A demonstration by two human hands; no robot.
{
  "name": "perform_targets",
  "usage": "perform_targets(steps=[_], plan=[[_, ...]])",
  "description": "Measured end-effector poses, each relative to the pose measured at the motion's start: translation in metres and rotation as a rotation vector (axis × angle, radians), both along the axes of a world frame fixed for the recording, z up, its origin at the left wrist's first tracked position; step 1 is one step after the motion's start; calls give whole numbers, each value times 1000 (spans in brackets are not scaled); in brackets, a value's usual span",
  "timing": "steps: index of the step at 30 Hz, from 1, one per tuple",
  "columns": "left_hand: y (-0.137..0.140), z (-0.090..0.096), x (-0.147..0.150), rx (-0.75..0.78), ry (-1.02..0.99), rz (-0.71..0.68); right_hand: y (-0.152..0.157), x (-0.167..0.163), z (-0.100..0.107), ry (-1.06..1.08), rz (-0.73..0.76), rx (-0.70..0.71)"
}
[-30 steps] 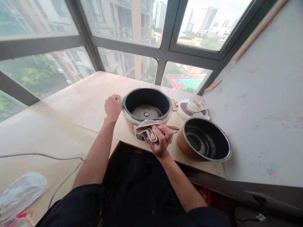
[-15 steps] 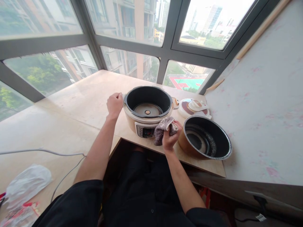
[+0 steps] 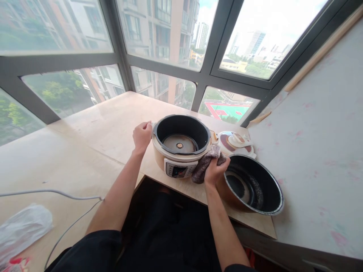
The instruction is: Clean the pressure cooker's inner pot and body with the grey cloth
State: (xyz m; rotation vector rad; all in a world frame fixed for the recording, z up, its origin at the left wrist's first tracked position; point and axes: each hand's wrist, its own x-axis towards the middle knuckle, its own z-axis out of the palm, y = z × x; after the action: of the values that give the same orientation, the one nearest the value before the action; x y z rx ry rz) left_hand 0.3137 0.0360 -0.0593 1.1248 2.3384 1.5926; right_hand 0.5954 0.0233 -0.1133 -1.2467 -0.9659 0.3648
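Pale table [image 3: 93,126], a seam crossing its left part; grey window frame [image 3: 85,59] along its far sides. Beyond the panes: an apartment building [image 3: 177,34], green trees [image 3: 62,90] at left, 1 green-and-red sports court [image 3: 228,110] at right. Right: wall [image 3: 317,158] with faint pink flowers, edged above by a wooden strip [image 3: 324,53]. Lower left: grey cable [image 3: 42,191]; near it, a translucent plastic bag [image 3: 27,228] and a red item [image 3: 18,260], partly cut off.

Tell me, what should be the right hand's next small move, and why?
Perhaps slide the cloth along the cooker toward its right handle: the right hand holds it bunched at that side, and the left hand, at the opposite side, may steady the cooker.
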Motion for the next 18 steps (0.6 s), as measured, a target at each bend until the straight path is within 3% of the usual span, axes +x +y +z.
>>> perform_targets(steps=[5,9,12,18], plan=[[5,-10,-3,122,-99,-15,3,-1,10,13,-23,62],[9,-17,-5,209,-298,-29,-5,-2,24,10,-33,151],[10,-19,-5,239,-406,-33,-10,-1,43,-8,-11,252],[8,-20,-3,299,-435,-58,-12,2,88,-28,-5,360]])
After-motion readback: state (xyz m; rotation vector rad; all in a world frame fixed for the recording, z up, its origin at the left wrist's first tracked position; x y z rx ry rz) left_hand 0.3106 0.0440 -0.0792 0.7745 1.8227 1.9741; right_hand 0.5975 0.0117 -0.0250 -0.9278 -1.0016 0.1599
